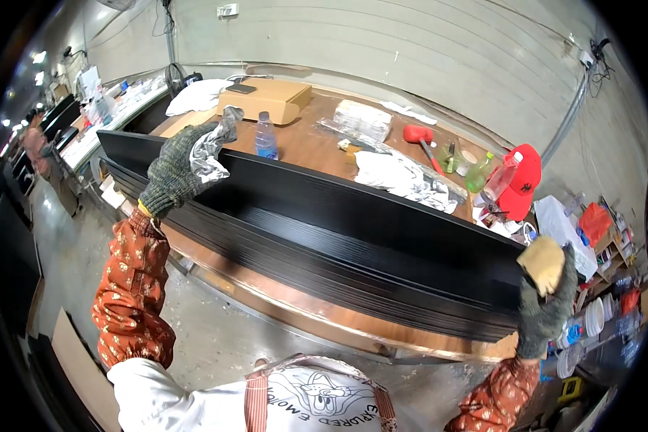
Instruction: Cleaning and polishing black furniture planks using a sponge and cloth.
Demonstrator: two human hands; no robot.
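Observation:
A long stack of thin black panels lies tilted across the brown wooden table. My left hand, in a grey-green knit glove with a worn pale patch, grips the top panel's upper edge near the stack's left end. My right hand, in a similar glove with a tan fingertip pad, holds the stack's right end. Both forearms wear orange flowered sleeve covers. The top panel stands raised on its long edge, leaning toward me, above the flat ones below.
Behind the panels the table holds a cardboard box, a clear water bottle, a red mallet, crumpled plastic wrap, a green bottle and a red cap. Cluttered shelves stand at the right; a person stands far left.

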